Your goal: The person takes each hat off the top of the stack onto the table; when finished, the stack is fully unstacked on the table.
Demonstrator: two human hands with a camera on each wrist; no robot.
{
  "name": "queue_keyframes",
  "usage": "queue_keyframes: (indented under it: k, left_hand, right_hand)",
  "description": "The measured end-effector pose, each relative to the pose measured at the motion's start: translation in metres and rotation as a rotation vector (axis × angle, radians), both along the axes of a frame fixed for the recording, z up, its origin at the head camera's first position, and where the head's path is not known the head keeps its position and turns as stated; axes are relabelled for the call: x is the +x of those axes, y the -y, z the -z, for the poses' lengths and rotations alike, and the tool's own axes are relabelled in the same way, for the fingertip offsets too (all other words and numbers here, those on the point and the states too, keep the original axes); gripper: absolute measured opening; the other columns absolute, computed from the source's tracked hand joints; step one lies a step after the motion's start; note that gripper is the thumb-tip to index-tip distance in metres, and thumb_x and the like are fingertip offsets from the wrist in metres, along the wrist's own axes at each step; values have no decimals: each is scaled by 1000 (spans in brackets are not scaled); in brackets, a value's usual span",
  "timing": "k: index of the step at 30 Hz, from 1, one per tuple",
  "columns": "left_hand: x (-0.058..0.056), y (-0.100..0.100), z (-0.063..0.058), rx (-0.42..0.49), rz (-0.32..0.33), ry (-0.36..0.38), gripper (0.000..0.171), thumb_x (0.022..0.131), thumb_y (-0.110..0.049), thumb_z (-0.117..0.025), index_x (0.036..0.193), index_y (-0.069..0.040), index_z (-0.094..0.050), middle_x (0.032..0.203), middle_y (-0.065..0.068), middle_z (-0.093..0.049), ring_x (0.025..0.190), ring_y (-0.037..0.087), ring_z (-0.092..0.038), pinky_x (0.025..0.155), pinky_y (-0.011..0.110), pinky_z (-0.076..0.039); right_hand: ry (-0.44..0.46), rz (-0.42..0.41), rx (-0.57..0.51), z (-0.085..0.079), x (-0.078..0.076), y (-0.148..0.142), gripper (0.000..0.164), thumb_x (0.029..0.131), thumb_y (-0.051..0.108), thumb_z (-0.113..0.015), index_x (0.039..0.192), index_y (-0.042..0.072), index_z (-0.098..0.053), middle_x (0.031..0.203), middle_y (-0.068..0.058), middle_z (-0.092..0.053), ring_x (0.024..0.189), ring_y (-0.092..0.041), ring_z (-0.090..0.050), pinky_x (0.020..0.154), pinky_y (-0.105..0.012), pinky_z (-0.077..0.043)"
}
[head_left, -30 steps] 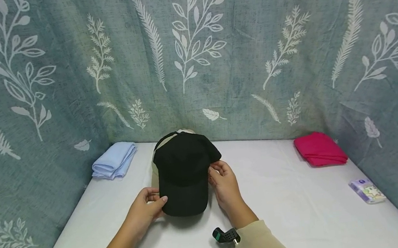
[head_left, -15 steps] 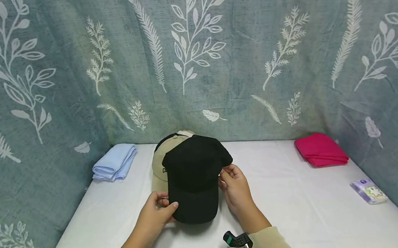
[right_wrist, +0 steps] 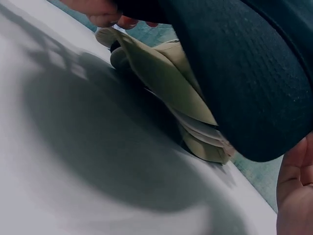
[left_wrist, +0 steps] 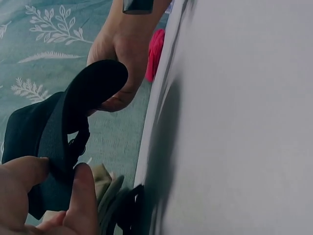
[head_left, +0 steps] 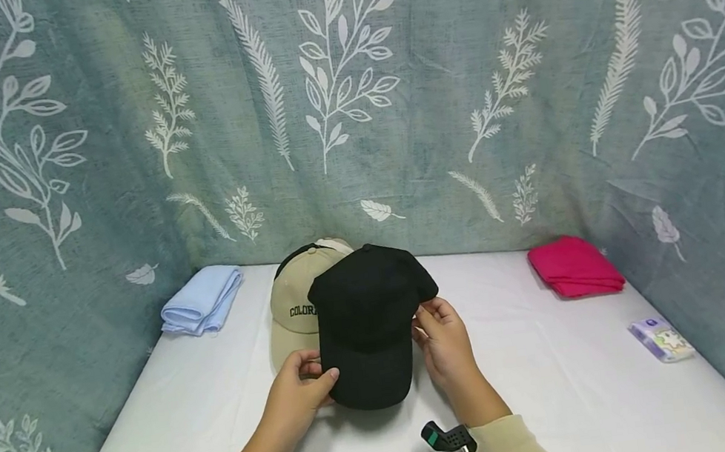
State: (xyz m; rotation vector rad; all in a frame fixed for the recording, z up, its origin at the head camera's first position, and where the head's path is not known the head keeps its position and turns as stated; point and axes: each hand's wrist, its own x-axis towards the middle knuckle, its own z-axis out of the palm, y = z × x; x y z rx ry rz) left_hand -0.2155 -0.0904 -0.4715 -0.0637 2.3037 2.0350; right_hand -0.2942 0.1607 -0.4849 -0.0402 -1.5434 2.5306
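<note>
A black baseball cap (head_left: pixel 366 315) is held up over the table, its brim toward me and its crown away. My left hand (head_left: pixel 303 389) pinches its left edge beside the brim, thumb on the outside, as the left wrist view also shows. At the opposite side my right hand (head_left: pixel 442 336) grips the cap's lower right edge, with fingertips partly hidden behind it. Behind and to the left stands a beige cap (head_left: pixel 294 304) with dark lettering, partly covered by the black one. More caps are nested behind the beige one; stacked brims (right_wrist: pixel 205 137) show in the right wrist view.
On the white table (head_left: pixel 543 399), a folded light blue cloth (head_left: pixel 203 300) lies at the back left. A folded red cloth (head_left: pixel 575 266) is at the back right, with a small purple and white packet (head_left: pixel 661 339) nearer me. A leaf-patterned curtain (head_left: pixel 402 102) encloses the back and sides.
Both hands have carried the black cap to the right and slightly toward me. More of the beige cap and its lettering now shows.
</note>
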Motion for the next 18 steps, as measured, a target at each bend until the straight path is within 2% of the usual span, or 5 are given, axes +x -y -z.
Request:
queue_keyframes:
  k: [10,18]
  left_hand:
    - [-9,-26,-1,-31,48,-39,53,95,-20,-78,138,0,-53,113,15,-58,86,18,-67,75,39,-64]
    - [-14,-48,-2,-84,99,-58,59,93,-20,-79,141,1,-53,118,15,-57,87,17,-65,71,29,-60]
  right_hand:
    - [26,49,-3,-2,1,-28,9,104,7,-64,102,15,-61,89,5,-64,81,-10,-62,78,-28,-52]
    - [35,110,-43,1,0,-48,8,105,7,-61,102,15,-61,88,5,-65,80,-9,-61,76,-27,-52]
